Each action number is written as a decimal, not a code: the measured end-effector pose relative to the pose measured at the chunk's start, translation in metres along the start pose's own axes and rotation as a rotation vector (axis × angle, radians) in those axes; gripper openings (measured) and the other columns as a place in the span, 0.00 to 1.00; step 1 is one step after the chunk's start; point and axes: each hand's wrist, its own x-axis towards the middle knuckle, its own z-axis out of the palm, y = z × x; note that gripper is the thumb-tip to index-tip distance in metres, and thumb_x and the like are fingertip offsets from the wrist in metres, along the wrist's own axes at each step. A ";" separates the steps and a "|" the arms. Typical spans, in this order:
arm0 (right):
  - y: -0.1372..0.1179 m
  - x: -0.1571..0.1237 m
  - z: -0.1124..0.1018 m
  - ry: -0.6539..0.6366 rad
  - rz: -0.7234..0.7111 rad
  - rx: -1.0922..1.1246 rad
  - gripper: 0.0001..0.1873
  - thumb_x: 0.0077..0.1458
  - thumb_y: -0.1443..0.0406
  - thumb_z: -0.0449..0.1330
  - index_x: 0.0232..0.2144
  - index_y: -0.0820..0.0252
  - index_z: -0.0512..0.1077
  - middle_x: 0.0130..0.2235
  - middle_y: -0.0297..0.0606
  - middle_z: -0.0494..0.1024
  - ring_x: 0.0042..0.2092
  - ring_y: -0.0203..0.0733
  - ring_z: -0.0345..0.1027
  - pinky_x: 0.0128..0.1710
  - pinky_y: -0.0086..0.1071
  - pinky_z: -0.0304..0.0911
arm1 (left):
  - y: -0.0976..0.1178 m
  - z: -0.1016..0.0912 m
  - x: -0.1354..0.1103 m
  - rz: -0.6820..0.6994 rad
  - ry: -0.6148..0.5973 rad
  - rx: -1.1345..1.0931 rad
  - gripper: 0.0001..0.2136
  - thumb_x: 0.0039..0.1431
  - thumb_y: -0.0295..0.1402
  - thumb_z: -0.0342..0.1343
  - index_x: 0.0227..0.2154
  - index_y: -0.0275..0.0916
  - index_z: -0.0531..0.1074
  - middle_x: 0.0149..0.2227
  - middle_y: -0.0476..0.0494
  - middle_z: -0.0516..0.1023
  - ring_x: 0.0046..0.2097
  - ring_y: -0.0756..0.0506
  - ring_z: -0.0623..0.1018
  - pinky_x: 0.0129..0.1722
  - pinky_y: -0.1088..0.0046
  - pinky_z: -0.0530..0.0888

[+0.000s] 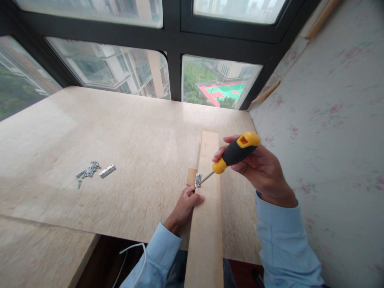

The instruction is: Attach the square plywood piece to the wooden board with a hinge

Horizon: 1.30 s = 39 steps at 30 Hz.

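- Head view, centre right of frame: right hand (264,170) was wrapped tight round a screwdriver (237,152) with a black and yellow handle, fingers closed fully about the grip.
- The screwdriver slanted down to the left; its metal tip met a small silver hinge (198,180).
- The hinge sat at the left edge of a long pale wooden plank (207,236), which ran from the lower edge of the frame up toward the window.
- A small wooden block (191,176) lay just left of the hinge, touching the plank's side.
- Left hand (186,204) was just below the hinge: thumb laid on the plank's top face, fingers curled at its left edge. Whether it truly clamped the plank could not be told.
- Both forearms wore light blue sleeves.
- Left of centre, well apart from the hands: a loose hinge (107,171) and, beside it, a little heap of spare hinges and screws (90,170) on the beige stone tabletop (135,132).
- Upper frame: dark-framed window (174,44).
- Right side: flowered wallpaper (330,120).
- Bottom centre, below the tabletop edge: a white cable (132,250).
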 end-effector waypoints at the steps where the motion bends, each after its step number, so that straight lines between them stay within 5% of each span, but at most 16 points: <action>1: 0.000 0.000 0.000 -0.003 0.003 -0.002 0.20 0.62 0.70 0.60 0.56 0.53 0.68 0.45 0.39 0.78 0.49 0.45 0.75 0.50 0.48 0.75 | 0.000 0.000 0.000 0.001 -0.003 0.000 0.18 0.39 0.31 0.61 0.36 0.32 0.74 0.30 0.44 0.77 0.28 0.47 0.75 0.30 0.73 0.72; 39: -0.006 -0.008 -0.012 -0.241 0.014 -0.025 0.24 0.62 0.71 0.59 0.58 0.50 0.68 0.47 0.41 0.78 0.49 0.46 0.74 0.50 0.45 0.72 | 0.000 0.000 -0.002 0.041 -0.056 0.029 0.17 0.42 0.32 0.61 0.38 0.31 0.75 0.31 0.43 0.78 0.29 0.47 0.75 0.30 0.73 0.72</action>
